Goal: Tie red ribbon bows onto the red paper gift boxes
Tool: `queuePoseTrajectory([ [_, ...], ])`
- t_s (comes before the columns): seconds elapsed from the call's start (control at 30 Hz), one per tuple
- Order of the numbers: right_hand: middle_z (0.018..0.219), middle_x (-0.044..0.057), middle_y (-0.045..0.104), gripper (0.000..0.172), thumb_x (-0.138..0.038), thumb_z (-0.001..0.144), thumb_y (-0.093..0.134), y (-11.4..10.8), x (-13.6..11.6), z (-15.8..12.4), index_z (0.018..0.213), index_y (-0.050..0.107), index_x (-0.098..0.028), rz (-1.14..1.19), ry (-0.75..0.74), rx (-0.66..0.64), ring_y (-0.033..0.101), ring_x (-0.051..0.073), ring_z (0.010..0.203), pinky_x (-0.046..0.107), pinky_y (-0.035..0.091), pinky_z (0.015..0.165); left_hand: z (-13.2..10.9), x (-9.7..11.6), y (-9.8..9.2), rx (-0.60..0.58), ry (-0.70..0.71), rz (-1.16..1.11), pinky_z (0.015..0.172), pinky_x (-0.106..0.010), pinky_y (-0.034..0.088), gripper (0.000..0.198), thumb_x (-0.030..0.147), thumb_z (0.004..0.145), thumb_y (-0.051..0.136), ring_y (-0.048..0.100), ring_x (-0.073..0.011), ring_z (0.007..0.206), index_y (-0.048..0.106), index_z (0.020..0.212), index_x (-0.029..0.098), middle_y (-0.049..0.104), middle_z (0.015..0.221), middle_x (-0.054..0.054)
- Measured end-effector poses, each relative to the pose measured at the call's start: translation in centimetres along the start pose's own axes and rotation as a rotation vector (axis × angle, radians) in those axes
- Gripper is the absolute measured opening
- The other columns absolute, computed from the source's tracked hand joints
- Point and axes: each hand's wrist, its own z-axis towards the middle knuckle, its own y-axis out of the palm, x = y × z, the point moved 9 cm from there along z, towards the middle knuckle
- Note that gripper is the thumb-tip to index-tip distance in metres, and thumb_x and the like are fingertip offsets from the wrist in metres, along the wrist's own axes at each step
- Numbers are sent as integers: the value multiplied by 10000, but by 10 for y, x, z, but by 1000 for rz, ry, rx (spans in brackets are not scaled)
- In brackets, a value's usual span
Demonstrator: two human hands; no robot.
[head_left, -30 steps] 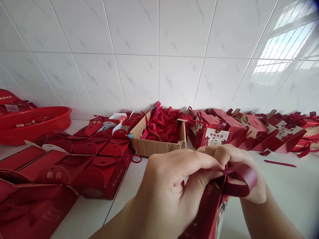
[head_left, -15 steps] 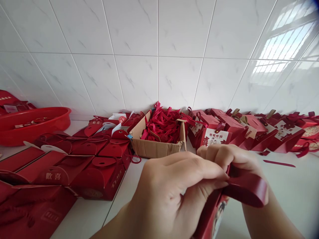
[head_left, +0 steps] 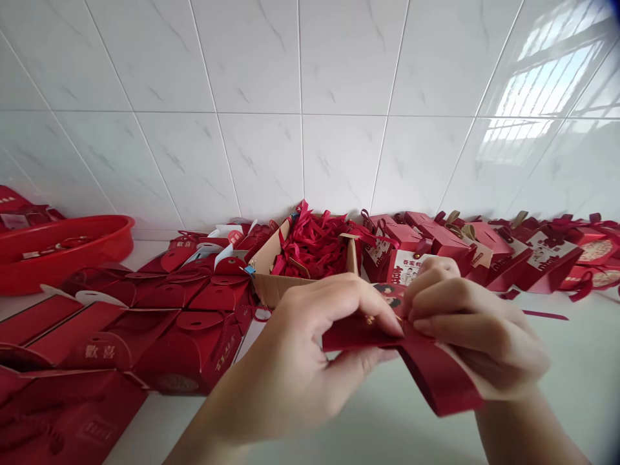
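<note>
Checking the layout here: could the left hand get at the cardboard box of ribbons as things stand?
Probably yes, but not freely: the left hand is pinching the red paper box together with the right hand. The cardboard box stands just beyond it, open-topped, with nothing seen between.

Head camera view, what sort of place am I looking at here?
Likely a home or small-shop worktop for gift packaging: a white tiled wall, flat red boxes on the left, a cardboard box of red ribbons, and made-up boxes at right. The left hand and right hand pinch a red box.
</note>
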Motion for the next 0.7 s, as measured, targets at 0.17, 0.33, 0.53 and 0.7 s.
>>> queuePoseTrajectory([
  [0.17, 743, 47, 567, 109, -58, 799, 538, 1, 5, 9, 845, 560, -154, -54, -3, 45, 590, 164, 675, 354, 449, 623, 9, 0, -8, 68, 138, 77, 801, -245, 573, 148, 44, 810, 604, 677, -136, 858, 631, 861, 180, 701, 873, -22],
  [0.33, 802, 65, 626, 143, -126, 841, 552, 6, 19, 8, 978, 548, -164, -66, 131, 49, 603, 172, 721, 356, 474, 656, 7, 5, -16, 188, 268, 252, 781, -227, 574, 202, 12, 803, 593, 683, -128, 843, 660, 845, 199, 720, 842, -1],
  [0.53, 807, 58, 630, 175, -60, 814, 521, 6, 19, 10, 943, 573, -165, -116, 122, 61, 626, 178, 755, 345, 501, 668, 4, 8, -13, 202, 340, 363, 829, -242, 557, 278, -46, 797, 538, 665, -123, 884, 660, 873, 193, 710, 885, -4],
  [0.7, 833, 60, 609, 197, -42, 811, 509, 6, 21, 7, 944, 557, -179, -88, 158, 99, 625, 187, 804, 363, 533, 700, 4, 9, -14, 228, 353, 384, 815, -259, 556, 287, -44, 794, 534, 661, -134, 886, 659, 875, 201, 706, 892, -9],
])
